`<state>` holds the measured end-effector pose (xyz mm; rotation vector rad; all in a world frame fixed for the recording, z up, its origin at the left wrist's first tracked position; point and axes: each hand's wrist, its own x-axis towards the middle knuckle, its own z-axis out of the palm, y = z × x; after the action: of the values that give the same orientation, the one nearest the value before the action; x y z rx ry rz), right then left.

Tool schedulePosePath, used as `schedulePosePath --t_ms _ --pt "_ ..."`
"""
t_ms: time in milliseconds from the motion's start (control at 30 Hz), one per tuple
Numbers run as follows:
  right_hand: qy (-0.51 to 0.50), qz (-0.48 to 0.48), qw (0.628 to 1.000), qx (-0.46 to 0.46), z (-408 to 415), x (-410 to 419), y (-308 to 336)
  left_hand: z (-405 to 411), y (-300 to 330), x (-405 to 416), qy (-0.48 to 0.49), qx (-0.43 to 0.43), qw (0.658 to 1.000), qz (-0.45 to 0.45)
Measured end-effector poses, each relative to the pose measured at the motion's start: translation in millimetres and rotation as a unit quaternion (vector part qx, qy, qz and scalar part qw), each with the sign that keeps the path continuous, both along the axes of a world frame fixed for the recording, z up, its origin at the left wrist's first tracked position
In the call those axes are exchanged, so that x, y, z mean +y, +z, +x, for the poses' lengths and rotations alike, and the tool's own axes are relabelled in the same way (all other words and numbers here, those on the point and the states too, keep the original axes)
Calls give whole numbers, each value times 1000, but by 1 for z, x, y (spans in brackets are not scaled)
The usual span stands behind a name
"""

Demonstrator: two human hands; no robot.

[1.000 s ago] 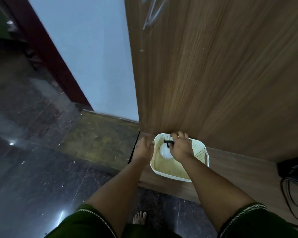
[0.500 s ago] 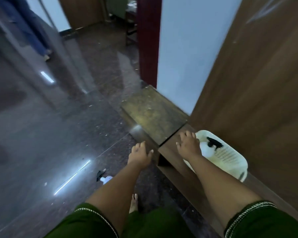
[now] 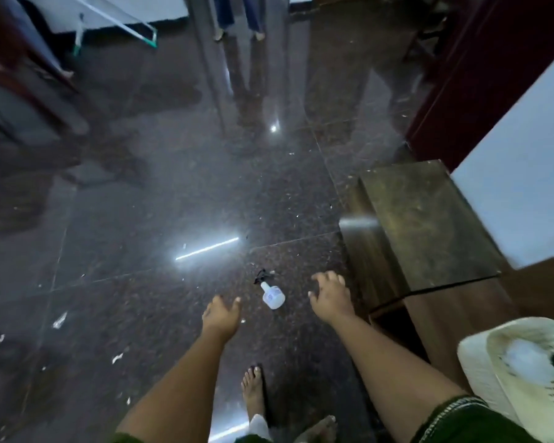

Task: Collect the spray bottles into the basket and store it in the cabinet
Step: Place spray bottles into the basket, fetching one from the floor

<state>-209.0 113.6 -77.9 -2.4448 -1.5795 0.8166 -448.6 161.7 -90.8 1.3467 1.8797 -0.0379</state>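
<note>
Head view looks down at the dark polished floor (image 3: 141, 219), where 1 small spray bottle (image 3: 272, 294) lies on its side, black trigger head pointing away from me, clear body toward me. Both my arms reach forward over it. My left hand (image 3: 221, 314) hovers just left of the bottle, fingers loose and spread, grasping nothing. My right hand (image 3: 330, 297) hovers just right of it, fingers (image 3: 322, 278) slightly curled but released, also empty; neither hand touches the bottle. At the lower right the cream basket (image 3: 480, 372) sits on the low wooden ledge (image 3: 454, 318), and inside it I see 1 more spray bottle (image 3: 525, 358) with a black top, blurred. My bare foot (image 3: 253, 391) stands on the floor between my arms.
</note>
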Motion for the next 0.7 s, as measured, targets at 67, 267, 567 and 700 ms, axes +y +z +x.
schedulePosePath --t_ms 67,267,567,700 --pt "18 -20 1000 1 -16 14 -24 -15 -18 12 25 -7 1000 -1" --pt "12 -39 999 25 -45 77 -127 -18 -112 71 19 -27 999 -20" --pt "-21 -85 994 59 -50 154 -342 29 -322 139 23 -59 995 -80" --pt "-49 -133 985 94 -52 173 -429 35 -414 137 137 -114 974 -141"
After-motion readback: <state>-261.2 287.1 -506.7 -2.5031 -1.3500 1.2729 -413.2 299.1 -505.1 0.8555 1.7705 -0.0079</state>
